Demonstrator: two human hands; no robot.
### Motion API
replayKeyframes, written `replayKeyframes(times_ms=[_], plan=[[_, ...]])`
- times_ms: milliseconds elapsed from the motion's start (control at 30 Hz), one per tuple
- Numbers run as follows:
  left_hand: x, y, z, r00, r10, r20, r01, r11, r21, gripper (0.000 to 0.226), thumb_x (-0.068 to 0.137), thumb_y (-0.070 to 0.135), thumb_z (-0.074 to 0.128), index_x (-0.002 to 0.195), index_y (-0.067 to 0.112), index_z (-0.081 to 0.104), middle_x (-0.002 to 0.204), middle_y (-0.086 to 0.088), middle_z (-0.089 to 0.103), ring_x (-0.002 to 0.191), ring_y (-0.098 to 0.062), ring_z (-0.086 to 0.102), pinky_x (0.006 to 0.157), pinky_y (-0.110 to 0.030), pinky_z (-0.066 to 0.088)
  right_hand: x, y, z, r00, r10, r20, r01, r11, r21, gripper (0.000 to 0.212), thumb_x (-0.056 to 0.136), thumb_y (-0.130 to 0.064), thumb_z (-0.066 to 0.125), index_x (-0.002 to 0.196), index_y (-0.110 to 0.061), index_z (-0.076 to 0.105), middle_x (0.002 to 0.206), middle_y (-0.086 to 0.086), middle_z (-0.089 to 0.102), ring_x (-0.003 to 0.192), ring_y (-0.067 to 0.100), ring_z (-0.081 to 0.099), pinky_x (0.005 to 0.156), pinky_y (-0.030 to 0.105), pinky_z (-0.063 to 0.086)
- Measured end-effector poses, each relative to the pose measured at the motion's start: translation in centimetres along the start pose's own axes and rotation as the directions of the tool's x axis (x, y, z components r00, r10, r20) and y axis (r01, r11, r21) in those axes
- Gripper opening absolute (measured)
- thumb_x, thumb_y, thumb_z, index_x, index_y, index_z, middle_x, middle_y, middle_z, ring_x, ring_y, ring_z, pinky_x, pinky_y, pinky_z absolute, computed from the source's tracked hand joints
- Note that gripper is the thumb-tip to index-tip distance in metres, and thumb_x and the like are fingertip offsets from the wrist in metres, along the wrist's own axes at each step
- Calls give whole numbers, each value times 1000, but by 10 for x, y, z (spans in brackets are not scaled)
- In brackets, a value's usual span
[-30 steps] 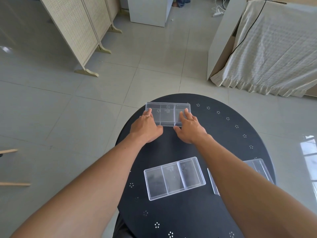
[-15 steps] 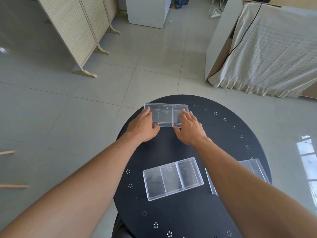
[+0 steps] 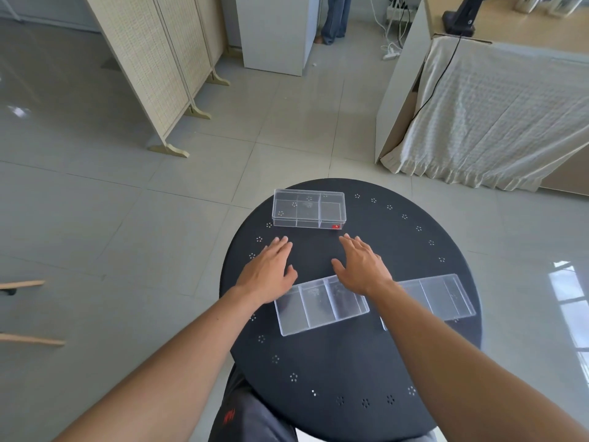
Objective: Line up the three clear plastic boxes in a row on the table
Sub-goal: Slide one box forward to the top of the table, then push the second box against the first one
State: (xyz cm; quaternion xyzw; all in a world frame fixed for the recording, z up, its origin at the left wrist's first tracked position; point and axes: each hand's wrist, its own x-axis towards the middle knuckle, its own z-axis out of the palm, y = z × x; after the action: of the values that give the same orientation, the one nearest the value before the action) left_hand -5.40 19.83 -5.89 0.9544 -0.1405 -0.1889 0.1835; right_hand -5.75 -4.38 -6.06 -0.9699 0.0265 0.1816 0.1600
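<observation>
On the round black table: your three clear boxes lie apart, not yet in a row.
Far box: it sits near the table's far edge, long side across your view, a small red sticker at its near right corner; neither hand touches it.
Middle box: it lies close in front of you, slightly skewed, its far edge partly under your wrists in this view.
Right box: it rests beside the middle one toward the right rim, partly hidden by your right forearm.
Left hand: palm down over bare tabletop, fingers loosely spread, holding nothing.
Right hand: likewise flat and empty, fingers slightly apart, thumb out to the side.
Step in hand: you appear to be between boxes, likely turning to the middle one.
Doing it well: take it at both short ends, slide rather than lift, and square its long edge to its neighbour's.
Caution: the right box is near the rim, so push gently there.
Surface: matte black, dotted with small flower-shaped perforations; it should let plastic glide.
Room: glossy grey floor tiles, a folding woven screen at left, and a cloth-draped bench at right.
</observation>
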Motion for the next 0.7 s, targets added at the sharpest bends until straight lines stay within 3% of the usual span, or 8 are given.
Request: replayKeyframes(times_ms=[167, 367, 533, 700], plan=[[-46, 9, 13, 999, 16, 29, -16, 1000, 0, 64, 113, 31, 41, 172, 16, 23, 183, 4, 11, 169, -18, 13, 130, -42, 30, -40, 4, 13, 998, 8, 54, -9, 1000, 8, 67, 105, -38, 47, 166, -17, 26, 175, 1, 23, 162, 23, 18, 124, 52, 31], [-88, 30, 45, 996, 43, 72, -45, 999, 29, 65, 111, 36, 44, 169, 15, 25, 184, -1, 2, 163, -27, 34, 115, -46, 52, -72, 12, 31, 998, -10, 65, 7, 999, 48, 71, 104, -35, 48, 168, -24, 21, 177, 2, 14, 160, 31, 22, 124, 57, 31], [-100, 43, 71, 993, -95, 68, 86, 989, 122, 78, 111, 43, 41, 172, 6, 12, 181, -21, 9, 168, -36, 14, 133, -45, 26, -85, 21, 39, 991, -52, 120, 51, 999, 10, 60, 106, -32, 47, 164, -23, 32, 178, 0, 11, 158, 33, 28, 121, 55, 35], [-88, 41, 72, 980, -171, 103, 164, 984, 76, 79, 113, 51, 33, 174, 10, 3, 183, -17, -1, 170, -31, 0, 136, -50, 18, -83, 23, 47, 978, -17, 208, 22, 1000, -19, 68, 108, -36, 43, 169, -26, 14, 178, -7, -11, 152, 36, 41, 118, 53, 41]])
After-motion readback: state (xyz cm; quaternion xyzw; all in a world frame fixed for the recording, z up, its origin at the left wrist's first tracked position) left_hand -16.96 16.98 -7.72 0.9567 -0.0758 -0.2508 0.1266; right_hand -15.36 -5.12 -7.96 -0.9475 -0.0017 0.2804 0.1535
